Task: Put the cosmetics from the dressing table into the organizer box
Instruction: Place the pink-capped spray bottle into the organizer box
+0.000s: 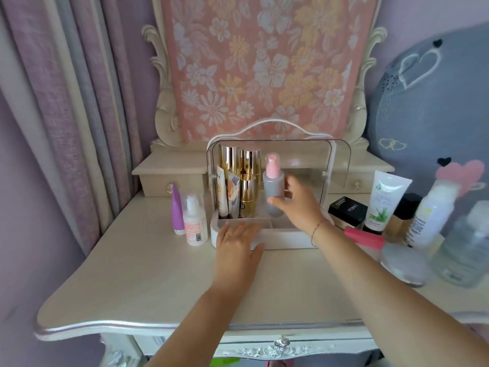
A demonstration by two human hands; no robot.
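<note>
The grey bottle (pixel 272 186), with its pink pump up, stands upright inside the box (pixel 280 241), in the back row just right of the gold bottles (pixel 248 186). The right hand (pixel 296 205) reaches in from the right and holds it: the thumb lies across the lower front of the bottle and the fingers curl round behind its right side. Whether its base rests on the box floor or hangs just above it is hard to tell, as the divider hides it.

The left hand (pixel 235 242) lies flat, fingers straight and together, on the front left rim of the box, palm down, holding nothing. It is near the grey bottle but apart from it, lower and to the left.

The clear lid of the box is raised. Two tubes (pixel 225 193) lean in the back left compartment in front of the gold bottles.

On the table (pixel 158 274), just left of the box, stand a purple tube (pixel 177 210) and a pump bottle (pixel 194 221). To the right of the box are a black case (pixel 348 209), an aloe tube (pixel 383 200), a pink stick (pixel 363 237), a round jar (pixel 402 263), a white bottle (pixel 431 215) and a clear bottle (pixel 468 247).
</note>
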